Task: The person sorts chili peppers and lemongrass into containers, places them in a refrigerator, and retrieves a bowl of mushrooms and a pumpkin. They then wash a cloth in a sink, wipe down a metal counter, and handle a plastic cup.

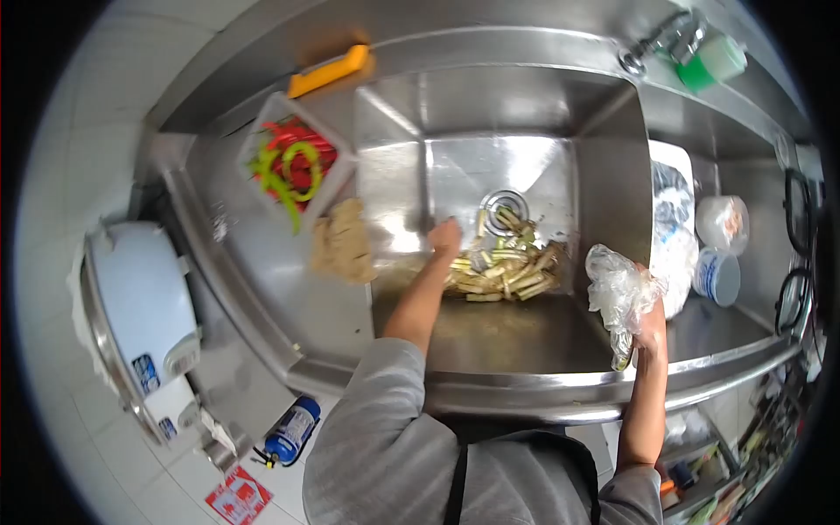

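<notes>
Inside the steel sink (pixel 490 337), my left hand (pixel 446 236) is low over the basin with its fingers curled closed. What it holds, if anything, is hidden. Beside it on the sink floor lies a loose pile of pale green and brownish cut vegetable stalks (pixel 503 273), some reaching the round drain (pixel 505 210). My right hand (pixel 646 325) grips a crumpled clear plastic bag (pixel 615 289) over the divider at the basin's right side. Something greenish shows at the bag's lower tip.
On the left drainboard sit a clear container (pixel 343 166) of red and green peppers (pixel 302 166) and a tan cloth (pixel 346 243). A white tub (pixel 674 157), a lidded container (pixel 717 278) and a faucet (pixel 661 44) are at right. A yellow-orange object (pixel 331 72) lies behind.
</notes>
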`<state>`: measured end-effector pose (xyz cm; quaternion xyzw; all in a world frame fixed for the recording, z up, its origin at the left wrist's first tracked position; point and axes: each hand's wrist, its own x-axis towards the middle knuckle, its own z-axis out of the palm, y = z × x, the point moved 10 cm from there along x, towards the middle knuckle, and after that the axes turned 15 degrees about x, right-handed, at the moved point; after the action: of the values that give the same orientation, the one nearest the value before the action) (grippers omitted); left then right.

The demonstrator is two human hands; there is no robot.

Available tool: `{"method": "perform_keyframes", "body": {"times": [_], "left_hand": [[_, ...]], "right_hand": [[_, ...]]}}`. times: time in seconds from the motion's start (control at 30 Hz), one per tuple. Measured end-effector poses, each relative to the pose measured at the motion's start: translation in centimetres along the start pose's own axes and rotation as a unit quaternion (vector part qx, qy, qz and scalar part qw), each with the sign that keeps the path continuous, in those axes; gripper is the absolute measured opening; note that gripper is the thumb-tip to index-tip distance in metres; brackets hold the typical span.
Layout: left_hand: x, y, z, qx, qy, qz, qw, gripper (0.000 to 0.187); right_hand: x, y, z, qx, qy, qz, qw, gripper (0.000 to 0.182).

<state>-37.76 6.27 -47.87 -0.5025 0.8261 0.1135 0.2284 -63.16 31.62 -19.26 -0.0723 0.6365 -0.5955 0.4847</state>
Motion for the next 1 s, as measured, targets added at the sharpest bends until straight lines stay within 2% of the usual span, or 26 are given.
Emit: {"method": "perform_keyframes", "body": {"times": [0.03, 0.1, 0.13, 0.17, 0.23, 0.27, 0.3, 0.33, 0.37, 0.4, 0.43, 0.47, 0.5, 0.53, 0.57, 0.6, 0.63, 0.67, 0.7, 0.77, 0.8, 0.83, 0.87, 0.9, 0.93, 1.0], "left_hand": [[-1.2, 1.3, -3.5, -0.043, 0.016, 0.006, 0.999, 0.013], [-3.3, 3.2, -10.2, -0.104, 0.095, 0.036, 0.989, 0.014], [-5.0, 4.0, -14.2, -0.143, 0.139, 0.063, 0.978, 0.011], [-6.4, 4.3, -17.8, -0.143, 0.149, 0.068, 0.976, 0.011], [-10.0, 2.6, -25.6, -0.279, 0.219, 0.079, 0.932, 0.011], [-12.4, 0.5, -29.7, -0.343, 0.297, 0.079, 0.888, 0.010], [-15.0, -1.7, -34.0, -0.321, 0.366, 0.059, 0.872, 0.011], [-16.9, -4.1, -37.4, -0.259, 0.357, -0.009, 0.897, 0.010], [-16.9, -7.1, -38.7, -0.274, 0.504, 0.052, 0.818, 0.012], [-14.8, -11.0, -38.6, -0.408, 0.475, 0.076, 0.776, 0.016], [-17.2, -9.4, -42.3, -0.266, 0.469, 0.020, 0.842, 0.018], [-16.4, -9.7, -43.0, -0.152, 0.499, 0.066, 0.851, 0.021], [-14.3, -11.0, -42.1, -0.123, 0.473, 0.086, 0.868, 0.025], [-14.8, -10.7, -42.4, -0.169, 0.447, 0.092, 0.873, 0.026], [-15.8, -10.3, -42.9, -0.104, 0.498, 0.125, 0.852, 0.026], [-16.8, -9.4, -43.5, -0.126, 0.502, 0.138, 0.844, 0.023], [-17.6, -8.7, -43.6, -0.152, 0.496, 0.157, 0.840, 0.023], [-18.2, -7.5, -43.6, -0.178, 0.490, 0.168, 0.837, 0.023], [-19.2, -5.0, -43.8, -0.181, 0.487, 0.192, 0.833, 0.023], [-21.2, -0.5, -43.2, -0.194, 0.436, 0.232, 0.848, 0.021], [-22.2, 1.8, -42.9, -0.194, 0.437, 0.245, 0.843, 0.021], [-23.2, 4.4, -42.3, -0.214, 0.423, 0.275, 0.836, 0.021], [-24.6, 7.0, -41.8, -0.235, 0.409, 0.304, 0.828, 0.020], [-25.2, 9.4, -40.8, -0.292, 0.346, 0.289, 0.843, 0.019], [-26.4, 11.7, -40.2, -0.268, 0.339, 0.299, 0.851, 0.020], [-27.9, 15.4, -39.5, -0.244, 0.336, 0.309, 0.855, 0.022]], "right_hand": [[0.2, 0.4, 0.4, 0.001, -0.016, -0.004, 1.000, 0.030], [0.5, 1.5, -0.4, -0.035, 0.030, 0.028, 0.999, 0.033], [0.7, 0.9, 0.3, -0.071, -0.001, -0.022, 0.997, 0.033], [0.9, 1.2, -0.1, -0.068, 0.001, -0.033, 0.997, 0.033], [0.3, 0.6, -0.7, -0.123, 0.009, -0.086, 0.989, 0.035], [-0.2, 0.2, -0.5, -0.092, 0.005, -0.070, 0.993, 0.037], [-0.9, 1.3, -1.6, -0.064, 0.039, 0.012, 0.997, 0.038], [-1.1, 1.5, -2.0, -0.005, 0.059, -0.031, 0.998, 0.039], [-1.5, 1.4, -2.5, 0.054, 0.085, -0.077, 0.992, 0.040], [-2.9, 0.5, -2.0, 0.085, 0.093, -0.057, 0.990, 0.041], [-4.2, -0.5, -1.5, 0.121, 0.106, -0.041, 0.986, 0.042], [-5.5, -1.9, -1.8, 0.111, 0.124, -0.105, 0.980, 0.041], [-6.9, -2.5, -1.8, 0.068, 0.122, -0.045, 0.989, 0.038], [-8.0, -3.2, -2.7, 0.049, 0.143, -0.059, 0.987, 0.034], [-9.2, -3.8, -3.6, 0.031, 0.160, -0.071, 0.984, 0.030], [-10.9, -4.3, -5.2, 0.051, 0.206, -0.082, 0.974, 0.030], [-12.6, -5.3, -5.5, 0.166, 0.199, -0.130, 0.957, 0.027], [-14.3, -6.0, -6.5, 0.272, 0.180, -0.184, 0.927, 0.024], [-15.6, -5.7, -8.4, 0.279, 0.199, -0.194, 0.919, 0.024], [-18.1, -4.7, -13.2, 0.403, 0.227, -0.267, 0.845, 0.022], [-19.5, -4.5, -15.5, 0.411, 0.210, -0.288, 0.839, 0.020], [-21.6, -4.5, -17.5, 0.434, 0.226, -0.321, 0.811, 0.017], [-23.6, -4.3, -20.1, 0.431, 0.277, -0.355, 0.782, 0.017], [-24.6, -2.9, -23.2, 0.451, 0.288, -0.365, 0.762, 0.017], [-26.8, -2.6, -25.2, 0.425, 0.355, -0.366, 0.748, 0.012], [-27.2, 2.7, -31.7, 0.372, 0.403, -0.304, 0.779, 0.010]]}}
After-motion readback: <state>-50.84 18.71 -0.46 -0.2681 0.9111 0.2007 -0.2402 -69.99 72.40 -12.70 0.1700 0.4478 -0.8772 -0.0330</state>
